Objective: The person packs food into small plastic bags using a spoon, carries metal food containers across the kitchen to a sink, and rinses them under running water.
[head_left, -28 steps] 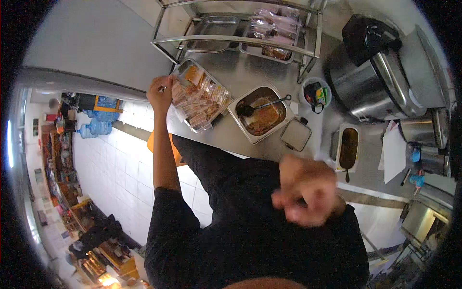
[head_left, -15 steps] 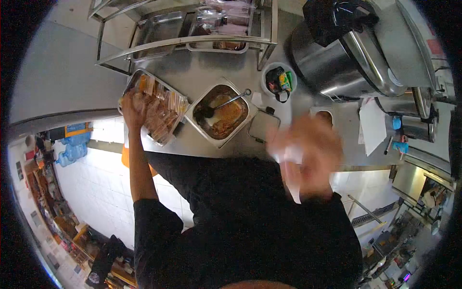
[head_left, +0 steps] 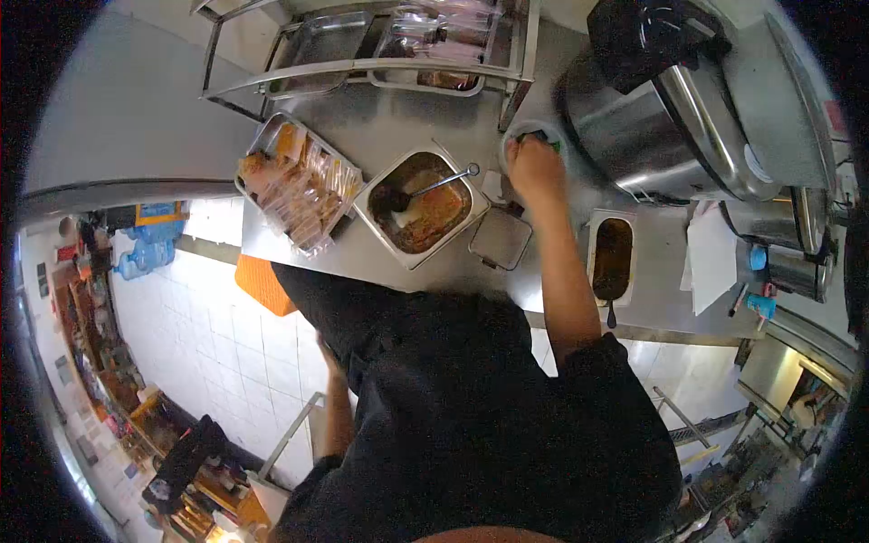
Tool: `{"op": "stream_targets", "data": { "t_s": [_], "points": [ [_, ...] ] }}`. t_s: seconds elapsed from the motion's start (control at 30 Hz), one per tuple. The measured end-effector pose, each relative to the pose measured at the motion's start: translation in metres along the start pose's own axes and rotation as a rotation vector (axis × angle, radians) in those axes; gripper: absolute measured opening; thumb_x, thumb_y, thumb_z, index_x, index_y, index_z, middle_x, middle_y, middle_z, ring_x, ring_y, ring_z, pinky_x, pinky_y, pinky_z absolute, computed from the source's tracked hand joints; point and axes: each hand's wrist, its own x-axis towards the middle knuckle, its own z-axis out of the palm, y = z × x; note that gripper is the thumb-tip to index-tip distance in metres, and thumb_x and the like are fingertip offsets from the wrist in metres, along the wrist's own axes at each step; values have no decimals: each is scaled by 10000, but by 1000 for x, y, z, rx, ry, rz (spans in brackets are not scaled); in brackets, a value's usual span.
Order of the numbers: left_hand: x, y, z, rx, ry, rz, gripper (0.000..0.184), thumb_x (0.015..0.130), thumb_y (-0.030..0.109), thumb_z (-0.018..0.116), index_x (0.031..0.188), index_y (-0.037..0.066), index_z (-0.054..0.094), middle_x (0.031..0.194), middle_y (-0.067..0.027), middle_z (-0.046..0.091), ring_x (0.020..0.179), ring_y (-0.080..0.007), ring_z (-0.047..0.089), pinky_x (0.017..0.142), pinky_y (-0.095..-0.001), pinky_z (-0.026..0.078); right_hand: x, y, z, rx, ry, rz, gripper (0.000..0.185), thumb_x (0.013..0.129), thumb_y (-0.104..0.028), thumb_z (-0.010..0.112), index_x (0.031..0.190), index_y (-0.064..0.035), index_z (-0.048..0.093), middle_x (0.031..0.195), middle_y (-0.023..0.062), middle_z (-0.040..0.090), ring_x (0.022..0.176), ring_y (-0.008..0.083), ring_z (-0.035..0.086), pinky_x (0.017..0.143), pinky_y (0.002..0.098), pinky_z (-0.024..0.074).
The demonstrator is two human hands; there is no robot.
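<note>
Tub (head_left: 525,125): on the counter (head_left: 434,122), just beside the big pot (head_left: 647,131), green stuff showing inside.
Right hand (head_left: 536,170): over the tub's mouth, fingers curled down; I can't tell whether they pinch anything.
Left hand (head_left: 327,351): low by the shirt (head_left: 471,389), which mostly hides it; I can't make out its fingers.
Pan (head_left: 480,204): near the tub; a ladle (head_left: 444,183) leans across its rim, probably to keep the handle clean and reachable.
Tray (head_left: 342,156): touching or nearly touching the pan, seemingly keeping the wrapped packs (head_left: 312,190) together.
</note>
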Motion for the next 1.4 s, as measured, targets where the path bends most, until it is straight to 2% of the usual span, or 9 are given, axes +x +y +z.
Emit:
{"op": "stream_targets", "data": {
  "t_s": [0.13, 0.23, 0.43, 0.53, 0.7, 0.8, 0.93, 1.17, 1.4],
  "points": [
    [-55, -32, 2, 36, 119, -139, 653, 943, 468, 479, 1291, -84, 460, 1253, -199, 521, 1154, -298, 482, 1018, -385, 356, 30, 23, 36, 130, -340, -57, 560, 974, -429, 359, 921, 49, 646, 1018, 299, 627, 955, 490, 579, 870, 526, 449],
    [-63, -33, -7, 64, 149, -136, 648, 942, 462, 481, 1290, -83, 461, 1256, -197, 519, 1153, -296, 481, 1017, -382, 356, 20, 19, 55, -5, -198, -251, 551, 979, -411, 346, 929, 30, 672, 1035, 285, 635, 993, 475, 584, 938, 514, 418],
    [-74, -52, -16, 70, 129, -154, 638, 938, 451, 486, 1287, -82, 463, 1261, -192, 517, 1151, -292, 478, 1015, -375, 354, -1, -19, 6, 473, -394, 47, 446, 903, -456, 538, 859, -50, 715, 915, 191, 696, 893, 331, 671, 838, 407, 499],
    [-68, -57, -22, 126, 110, -138, 633, 937, 445, 489, 1286, -82, 464, 1264, -190, 516, 1150, -290, 477, 1014, -372, 354, 9, 8, 48, 606, -154, -231, 305, 835, -375, 676, 850, -73, 719, 884, 125, 713, 809, 251, 688, 737, 347, 517],
    [-81, 31, 86, 816, 526, 451, 757, 881, 269, 625, 1421, -99, 242, 1416, -252, 363, 1272, -342, 400, 1082, -394, 293, -4, 15, 17, 605, 28, -260, 187, 798, -253, 732, 890, -90, 730, 858, 70, 721, 744, 200, 685, 687, 308, 520],
    [-86, 101, 178, 635, 145, 819, 525, 885, 134, 647, 1324, -71, 445, 1271, -195, 559, 1143, -252, 555, 975, -338, 424, -32, 1, -32, 678, 196, -308, 163, 816, -214, 716, 929, -97, 732, 853, 74, 717, 727, 192, 678, 674, 302, 517],
    [-89, 123, 257, 777, -89, 782, 144, 857, 80, 687, 969, -5, 716, 914, -93, 718, 818, -159, 673, 773, -265, 515, -104, -54, -101, 751, 302, -417, 164, 794, -110, 740, 949, -58, 725, 827, 43, 694, 705, 130, 645, 659, 258, 505],
    [-114, 110, 317, 326, -515, 470, 188, 872, 89, 691, 1026, -18, 703, 1005, -105, 705, 921, -142, 647, 831, -272, 506, -184, -85, -82, 373, 588, -932, 249, 691, -91, 747, 940, -116, 745, 817, -3, 629, 727, 172, 593, 641, 302, 477],
    [-124, 105, 293, 286, -459, 684, 217, 892, 25, 648, 1100, -33, 669, 1047, -114, 688, 942, -152, 642, 845, -276, 501, -191, -97, -73, 333, 534, -1081, 340, 716, -189, 712, 1052, -143, 723, 861, -17, 619, 765, 174, 572, 662, 307, 474]
  ]
}}
